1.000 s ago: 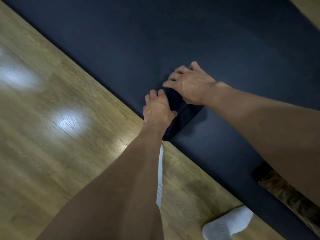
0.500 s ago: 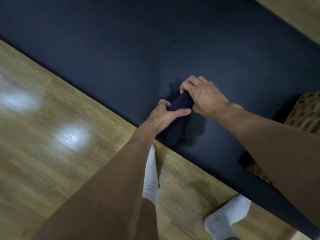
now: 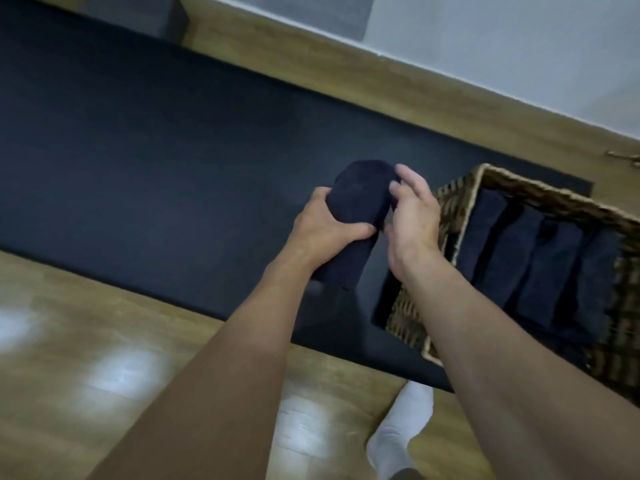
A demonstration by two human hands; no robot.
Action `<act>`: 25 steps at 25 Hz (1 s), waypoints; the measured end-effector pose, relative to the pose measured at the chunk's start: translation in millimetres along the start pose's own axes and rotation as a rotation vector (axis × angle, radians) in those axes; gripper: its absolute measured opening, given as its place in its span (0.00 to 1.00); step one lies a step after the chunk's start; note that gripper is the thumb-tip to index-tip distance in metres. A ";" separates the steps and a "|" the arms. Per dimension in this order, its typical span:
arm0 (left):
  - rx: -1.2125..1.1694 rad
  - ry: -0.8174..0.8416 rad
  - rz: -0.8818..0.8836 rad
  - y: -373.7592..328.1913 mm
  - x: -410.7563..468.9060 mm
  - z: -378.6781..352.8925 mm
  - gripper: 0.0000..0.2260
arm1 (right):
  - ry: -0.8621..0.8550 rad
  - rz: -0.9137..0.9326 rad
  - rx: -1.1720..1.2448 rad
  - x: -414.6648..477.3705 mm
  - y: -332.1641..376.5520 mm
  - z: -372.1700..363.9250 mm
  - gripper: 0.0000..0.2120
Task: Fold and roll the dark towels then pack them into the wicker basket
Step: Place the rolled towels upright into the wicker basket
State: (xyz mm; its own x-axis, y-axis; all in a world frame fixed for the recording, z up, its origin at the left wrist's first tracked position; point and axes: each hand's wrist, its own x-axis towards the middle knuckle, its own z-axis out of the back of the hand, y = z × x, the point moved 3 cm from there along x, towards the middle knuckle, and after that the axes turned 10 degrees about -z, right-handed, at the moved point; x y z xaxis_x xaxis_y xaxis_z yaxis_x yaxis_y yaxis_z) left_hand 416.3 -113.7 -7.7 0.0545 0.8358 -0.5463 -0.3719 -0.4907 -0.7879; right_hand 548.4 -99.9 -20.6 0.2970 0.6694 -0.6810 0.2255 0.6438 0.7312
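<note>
Hands hold a rolled towel right by the basket

Both hands are wrapped on one rolled towel in the middle of the frame. The left hand has its fingers curled round the left side of the roll, with the thumb lying across the front. The right hand holds the upper right side with bent fingers. The roll sits between the two hands, with its round top sticking up past the fingers. Its lower end hangs down under the left hand. That end is blurry, so I cannot tell if it touches the dark mat.

The wicker basket stands just to the right of the right hand, on the right side of the frame. A row of packed towels already lies in it, side by side.

What could go wrong? I think the roll could come loose. The lower end has no hand round it, so it may open up when the towel is moved over the rim. The basket also looks quite full, and I cannot see a clear gap for this one. If the towel is pushed in hard, it may squash the others or bump their rolls open. It could also catch on the rough woven edge and pull apart.

A foot in a white sock stands on the wood floor at the bottom of the frame.
</note>
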 end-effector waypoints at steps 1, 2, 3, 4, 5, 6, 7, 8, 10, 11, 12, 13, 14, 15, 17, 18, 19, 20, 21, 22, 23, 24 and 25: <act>0.089 0.000 -0.065 -16.2 -5.6 -11.5 0.35 | 0.001 -0.073 0.075 -4.1 11.4 8.4 0.21; 0.153 0.017 -0.126 -29.9 -11.9 -24.1 0.37 | 0.002 -0.107 0.074 -9.3 21.7 19.1 0.29; 0.185 0.049 -0.168 -44.1 -19.3 -39.0 0.38 | -0.007 -0.132 0.068 -14.4 32.3 35.4 0.33; 0.163 0.080 -0.187 -57.0 -26.2 -53.8 0.38 | -0.012 -0.159 0.085 -15.7 40.2 55.0 0.33; 0.079 0.127 -0.174 -67.9 -31.9 -70.2 0.36 | -0.015 -0.193 0.130 -16.9 49.0 77.6 0.29; -0.041 0.192 -0.133 -76.0 -36.8 -85.7 0.33 | -0.019 -0.231 0.201 -18.0 56.2 100.0 0.26; -0.150 0.279 -0.085 -81.6 -39.7 -102.1 0.29 | -0.019 -0.252 0.269 -18.1 62.5 122.4 0.24; -0.228 0.380 -0.044 -90.1 -42.9 -124.0 0.25 | -0.020 -0.261 0.341 -18.0 68.2 149.6 0.23; -0.263 0.496 -0.013 -103.5 -46.7 -171.8 0.22 | -0.034 -0.270 0.435 -16.8 68.9 203.4 0.24; -0.235 0.489 -0.014 -107.6 -46.6 -195.0 0.23 | -0.069 -0.260 0.440 -15.9 66.5 225.8 0.26; -0.185 0.464 -0.019 -110.4 -46.8 -223.2 0.24 | -0.140 -0.243 0.387 -15.3 62.8 250.9 0.27; -0.125 0.437 -0.028 -111.2 -47.1 -251.9 0.25 | -0.224 -0.224 0.267 -13.8 58.0 275.0 0.29; -0.077 0.417 -0.044 -111.2 -47.6 -279.7 0.27 | -0.272 -0.215 0.132 -12.9 53.3 296.1 0.31; -0.042 0.411 -0.058 -111.9 -49.1 -306.0 0.28 | -0.285 -0.224 0.017 -12.7 48.9 314.4 0.33; 0.002 0.438 -0.080 -108.3 -49.4 -357.8 0.30 | -0.289 -0.292 -0.075 -10.5 37.9 351.1 0.35; 0.014 0.471 -0.089 -107.9 -49.7 -378.8 0.29 | -0.318 -0.314 -0.080 -7.9 32.6 369.2 0.34; 0.022 0.507 -0.089 -108.2 -49.9 -397.4 0.26 | -0.365 -0.314 -0.079 -4.5 29.7 386.9 0.33; -0.002 0.540 -0.077 -111.5 -52.0 -416.3 0.23 | -0.420 -0.304 -0.085 0.6 27.5 406.6 0.31; -0.071 0.565 -0.037 -112.5 -54.9 -431.3 0.18 | -0.467 -0.288 -0.110 8.2 25.6 423.9 0.29; -0.187 0.576 0.030 -109.8 -56.9 -444.3 0.15 | -0.504 -0.273 -0.148 16.8 24.9 438.7 0.28; -0.320 0.578 0.130 -103.6 -58.1 -454.9 0.14 | -0.528 -0.260 -0.190 26.7 24.0 451.3 0.27; -0.449 0.573 0.251 -94.2 -58.7 -464.2 0.14 | -0.539 -0.246 -0.229 37.7 23.2 461.6 0.27; -0.559 0.565 0.375 -84.5 -58.9 -472.1 0.16 | -0.535 -0.228 -0.258 48.4 23.0 469.2 0.27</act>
State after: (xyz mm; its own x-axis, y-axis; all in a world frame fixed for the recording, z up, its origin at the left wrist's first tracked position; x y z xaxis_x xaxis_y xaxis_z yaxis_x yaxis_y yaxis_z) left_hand 882.0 -237.6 -43.0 0.5250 0.4215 -0.7394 0.0428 -0.8807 -0.4717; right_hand 1003.3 -226.6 -17.9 0.7052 0.2705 -0.6554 0.1266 0.8615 0.4918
